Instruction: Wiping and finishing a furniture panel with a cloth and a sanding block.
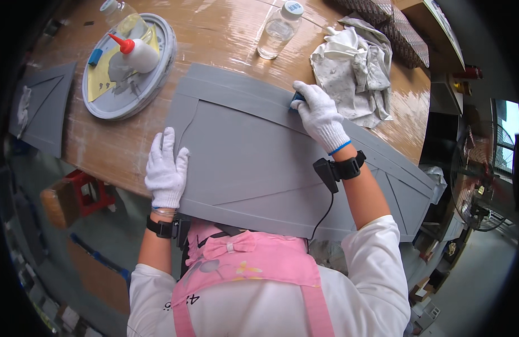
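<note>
A large grey panel (248, 151) with raised strips and diagonal trim lies across the wooden table, overhanging its near edge. My left hand (166, 168), in a white glove, rests flat with fingers spread on the panel's near left corner. My right hand (320, 115), also gloved, presses a small blue block (296, 99) against the raised strip along the panel's far edge. Both wrists carry black bands.
A round grey lid (158, 73) at the far left holds a white glue bottle (137, 53) with a red tip and a yellow sheet. A clear plastic bottle (277, 31) and crumpled grey-stained rags (355, 67) lie beyond the panel. Another grey panel (43, 106) leans at left; a fan (484, 180) stands at right.
</note>
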`<action>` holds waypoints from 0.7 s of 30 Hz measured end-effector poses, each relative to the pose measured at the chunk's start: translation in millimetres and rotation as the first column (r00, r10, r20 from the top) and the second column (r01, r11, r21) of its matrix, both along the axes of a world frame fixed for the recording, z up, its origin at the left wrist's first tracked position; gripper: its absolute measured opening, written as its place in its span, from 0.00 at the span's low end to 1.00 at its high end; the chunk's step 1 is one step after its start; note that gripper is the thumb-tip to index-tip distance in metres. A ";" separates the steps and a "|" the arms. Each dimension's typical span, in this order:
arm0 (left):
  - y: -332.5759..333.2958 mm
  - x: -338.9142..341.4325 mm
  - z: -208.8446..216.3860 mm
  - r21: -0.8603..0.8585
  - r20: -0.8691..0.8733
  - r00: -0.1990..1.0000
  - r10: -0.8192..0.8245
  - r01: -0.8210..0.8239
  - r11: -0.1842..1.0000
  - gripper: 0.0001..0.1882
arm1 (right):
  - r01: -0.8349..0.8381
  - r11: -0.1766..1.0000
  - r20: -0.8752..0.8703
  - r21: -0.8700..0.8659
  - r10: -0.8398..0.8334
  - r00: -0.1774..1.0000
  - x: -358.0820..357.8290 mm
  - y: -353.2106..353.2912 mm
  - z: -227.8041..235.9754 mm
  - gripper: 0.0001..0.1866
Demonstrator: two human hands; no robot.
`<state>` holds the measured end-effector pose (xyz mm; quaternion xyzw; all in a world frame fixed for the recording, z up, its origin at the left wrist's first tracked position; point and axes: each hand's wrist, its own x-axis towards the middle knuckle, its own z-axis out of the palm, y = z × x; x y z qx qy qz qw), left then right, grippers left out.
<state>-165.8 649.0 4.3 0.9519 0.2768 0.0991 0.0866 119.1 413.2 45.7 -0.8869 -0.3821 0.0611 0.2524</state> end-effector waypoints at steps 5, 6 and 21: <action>1.2 -0.7 -2.3 0.011 0.019 1.000 -0.006 0.006 1.000 0.32 | 0.040 0.998 -0.012 -0.047 -0.040 0.999 5.2 -39.8 4.0 0.18; 1.6 0.3 -2.0 0.017 0.024 1.000 -0.013 0.012 1.000 0.32 | 0.046 0.997 0.005 -0.061 -0.046 0.999 7.4 -53.2 6.3 0.17; 3.6 -0.2 -4.6 0.010 0.027 0.999 -0.040 0.039 0.999 0.32 | 0.144 0.989 0.031 -0.028 -0.143 0.989 -9.1 -23.4 8.0 0.19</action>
